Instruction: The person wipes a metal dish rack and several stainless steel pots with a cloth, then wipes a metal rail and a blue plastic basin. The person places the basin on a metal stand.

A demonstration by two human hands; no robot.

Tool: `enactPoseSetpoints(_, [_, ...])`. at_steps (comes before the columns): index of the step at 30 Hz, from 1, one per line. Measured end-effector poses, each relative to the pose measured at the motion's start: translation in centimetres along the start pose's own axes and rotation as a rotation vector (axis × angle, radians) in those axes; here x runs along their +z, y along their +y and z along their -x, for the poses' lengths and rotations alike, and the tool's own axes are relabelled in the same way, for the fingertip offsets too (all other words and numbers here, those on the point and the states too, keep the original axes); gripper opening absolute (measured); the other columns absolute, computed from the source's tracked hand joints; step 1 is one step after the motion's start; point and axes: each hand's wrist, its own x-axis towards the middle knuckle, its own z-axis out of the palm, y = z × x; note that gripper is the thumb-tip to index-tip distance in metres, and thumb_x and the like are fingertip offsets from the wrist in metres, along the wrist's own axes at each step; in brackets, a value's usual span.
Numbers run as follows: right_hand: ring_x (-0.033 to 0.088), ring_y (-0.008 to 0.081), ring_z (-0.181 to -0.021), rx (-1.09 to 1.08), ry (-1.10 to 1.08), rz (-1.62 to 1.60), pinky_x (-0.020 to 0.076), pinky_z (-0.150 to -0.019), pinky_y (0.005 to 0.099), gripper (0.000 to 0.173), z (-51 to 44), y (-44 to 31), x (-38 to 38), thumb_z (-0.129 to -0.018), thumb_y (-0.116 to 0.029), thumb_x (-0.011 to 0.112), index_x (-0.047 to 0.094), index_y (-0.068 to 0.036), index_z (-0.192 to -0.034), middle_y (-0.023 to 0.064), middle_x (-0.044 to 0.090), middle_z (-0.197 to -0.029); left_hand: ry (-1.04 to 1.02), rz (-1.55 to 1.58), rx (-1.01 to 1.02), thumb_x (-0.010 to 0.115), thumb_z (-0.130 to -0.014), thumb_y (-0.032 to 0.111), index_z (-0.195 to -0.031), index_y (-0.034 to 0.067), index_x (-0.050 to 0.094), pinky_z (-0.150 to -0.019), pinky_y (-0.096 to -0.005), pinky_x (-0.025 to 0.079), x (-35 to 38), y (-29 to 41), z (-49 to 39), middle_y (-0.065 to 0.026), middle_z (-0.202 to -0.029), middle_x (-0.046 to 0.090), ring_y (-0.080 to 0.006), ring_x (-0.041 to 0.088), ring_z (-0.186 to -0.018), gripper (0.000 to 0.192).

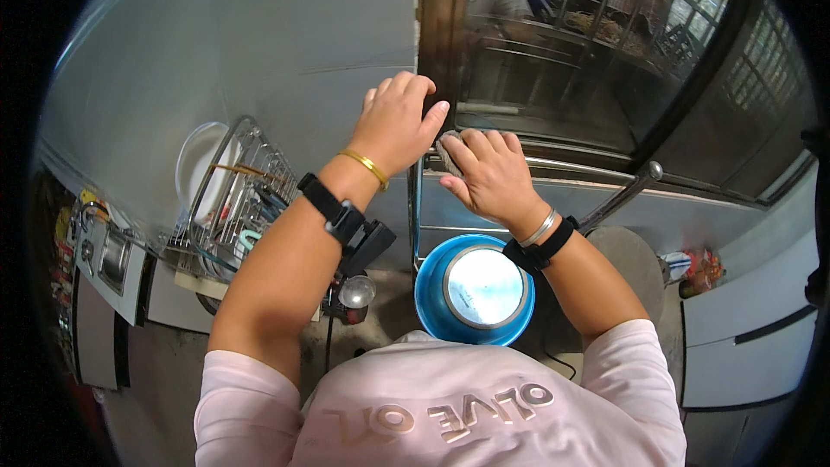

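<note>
My right hand (493,172) has its fingers folded over a grey cloth (450,150), at the left end of a metal tube rail (577,170). My left hand (399,120) is raised to the left of it, in front of the brown window frame (444,32). No object shows in it, and its thumb stands apart from the bent fingers. Whether its fingertips touch the frame I cannot tell. Below my hands a blue basin (431,292) with a shiny round base faces up, close to my body.
To the left stands a wire dish rack (259,168) with a white bowl (211,172) and utensils. A glass window (551,78) with bars lies ahead. A round stool or table top (626,272) is at the right, before white cabinets (746,350). A sink (115,259) is far left.
</note>
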Motion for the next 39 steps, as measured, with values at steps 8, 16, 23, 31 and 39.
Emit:
enactPoseSetpoints(8, [0.054, 0.0229, -0.089, 0.101, -0.056, 0.128, 0.0384, -0.080, 0.0375, 0.030, 5.2, 4.8, -3.1, -0.084, -0.020, 0.063, 0.056, -0.015, -0.113, 0.0046, 0.056, -0.098, -0.455, 0.124, -0.243, 0.040, -0.091, 0.024, -0.098, -0.001, 0.067, -0.077, -0.0409, 0.051, 2.0, -1.6, -1.4, -0.0144, -0.080, 0.070, -0.0302, 0.067, -0.080, 0.037])
enactPoseSetpoints(16, [0.056, 0.0250, -0.096, 0.226, -0.131, 0.296, 0.0390, -0.089, 0.0397, 0.034, 9.7, 10.5, -8.0, -0.080, -0.017, 0.069, 0.057, -0.012, -0.112, 0.0056, 0.059, -0.099, -0.436, 0.248, -0.425, 0.038, -0.089, 0.020, -0.096, 0.001, 0.065, -0.081, -0.0464, 0.050, 0.9, -2.8, -1.2, -0.0165, -0.082, 0.069, -0.0373, 0.065, -0.081, 0.033])
enactPoseSetpoints(23, [0.052, 0.0321, -0.100, 0.230, 0.103, 0.216, 0.0386, -0.090, 0.0460, 0.039, 8.0, 7.7, -3.3, -0.077, -0.008, 0.068, 0.055, -0.006, -0.114, 0.0133, 0.056, -0.105, -0.415, 0.231, -0.381, 0.041, -0.088, 0.016, -0.105, 0.004, 0.065, -0.087, -0.0451, 0.049, 1.9, -3.8, -1.2, -0.0207, -0.098, 0.069, -0.0371, 0.064, -0.095, 0.032])
enactPoseSetpoints(31, [0.053, 0.0280, -0.084, 0.164, 0.080, -0.076, 0.0408, -0.078, 0.0407, 0.025, -3.1, -4.5, 5.5, -0.077, -0.016, 0.062, 0.056, -0.003, -0.097, 0.0107, 0.054, -0.090, -0.236, 0.200, -0.325, 0.041, -0.088, 0.016, -0.115, 0.008, 0.060, -0.085, -0.0490, 0.048, 1.6, -3.5, -0.3, -0.0249, -0.100, 0.066, -0.0422, 0.061, -0.097, 0.033])
enactPoseSetpoints(39, [0.055, 0.0234, -0.080, 0.013, -0.117, 0.081, 0.0435, -0.071, 0.0357, 0.025, 2.0, 3.4, 0.6, -0.084, -0.015, 0.058, 0.054, -0.012, -0.108, 0.0051, 0.053, -0.085, -0.300, 0.224, -0.424, 0.037, -0.088, 0.014, -0.102, 0.003, 0.062, -0.065, -0.0337, 0.051, 2.1, -3.2, -0.5, -0.0100, -0.074, 0.066, -0.0196, 0.063, -0.065, 0.030])
